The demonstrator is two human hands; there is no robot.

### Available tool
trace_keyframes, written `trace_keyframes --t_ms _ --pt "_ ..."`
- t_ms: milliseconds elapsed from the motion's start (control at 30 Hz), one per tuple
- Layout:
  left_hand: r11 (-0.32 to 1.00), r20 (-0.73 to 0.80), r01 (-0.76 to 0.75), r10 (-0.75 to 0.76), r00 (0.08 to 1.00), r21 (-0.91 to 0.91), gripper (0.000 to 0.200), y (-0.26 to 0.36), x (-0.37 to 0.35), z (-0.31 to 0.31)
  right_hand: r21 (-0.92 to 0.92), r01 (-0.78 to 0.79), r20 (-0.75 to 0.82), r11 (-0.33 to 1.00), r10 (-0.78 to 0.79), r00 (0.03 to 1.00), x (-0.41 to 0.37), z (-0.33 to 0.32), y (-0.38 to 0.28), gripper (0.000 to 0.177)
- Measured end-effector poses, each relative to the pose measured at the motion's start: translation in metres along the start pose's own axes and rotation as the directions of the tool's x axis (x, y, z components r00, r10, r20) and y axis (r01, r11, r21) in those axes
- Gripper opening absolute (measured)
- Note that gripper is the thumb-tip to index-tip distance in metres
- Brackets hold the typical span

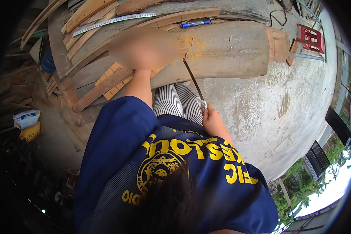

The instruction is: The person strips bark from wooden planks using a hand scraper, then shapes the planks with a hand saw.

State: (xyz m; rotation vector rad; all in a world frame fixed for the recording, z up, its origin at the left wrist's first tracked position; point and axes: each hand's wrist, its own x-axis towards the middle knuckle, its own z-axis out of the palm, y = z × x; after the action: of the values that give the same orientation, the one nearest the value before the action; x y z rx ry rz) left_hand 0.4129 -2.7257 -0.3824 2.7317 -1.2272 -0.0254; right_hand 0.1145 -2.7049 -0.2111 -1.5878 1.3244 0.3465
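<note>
At lower centre, the right hand (213, 121) is closed in a fist round the white-wrapped grip of a thin dark metal rod (193, 80). The rod slants up the frame so that its tip bears on the big, grey, weathered timber block (230, 50). Left of centre, the left hand (144, 47) lies on that block, probably to steady it; blur hides whether its fingers are spread. Rough orange-brown wooden slats (105, 84) lie stacked beside it. At the top, a blue plastic marker pen (195, 23) and a white measuring tape (113, 19) rest within reach.
</note>
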Motion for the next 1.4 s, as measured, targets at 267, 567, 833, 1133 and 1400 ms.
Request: trace_keyframes --t_ms 267,567,833,1133,1400 --pt "1.0 0.015 -0.011 0.011 1.0 -0.003 0.041 0.001 0.001 -0.001 0.027 -0.223 -0.114 0.975 0.224 0.968 0.009 -0.001 0.034 0.024" --pt "0.998 0.092 -0.005 0.01 0.996 -0.055 0.042 0.001 0.001 -0.007 -0.02 -0.093 -0.11 0.995 0.091 0.99 0.018 0.013 -0.001 0.026" --pt "0.999 0.2 -0.019 0.028 0.979 -0.047 0.046 0.003 0.004 -0.017 -0.022 -0.003 -0.258 1.0 -0.003 0.966 0.03 0.035 -0.038 0.026" --pt "0.998 0.229 0.033 -0.021 0.973 -0.047 0.064 0.004 0.007 -0.017 -0.161 0.058 -0.102 0.985 -0.075 0.992 0.047 0.039 -0.086 0.049" --pt "0.999 0.142 0.009 -0.003 0.99 -0.036 0.051 0.001 0.005 -0.01 -0.312 -0.016 -0.033 0.95 0.006 0.999 0.068 0.032 -0.093 0.073"
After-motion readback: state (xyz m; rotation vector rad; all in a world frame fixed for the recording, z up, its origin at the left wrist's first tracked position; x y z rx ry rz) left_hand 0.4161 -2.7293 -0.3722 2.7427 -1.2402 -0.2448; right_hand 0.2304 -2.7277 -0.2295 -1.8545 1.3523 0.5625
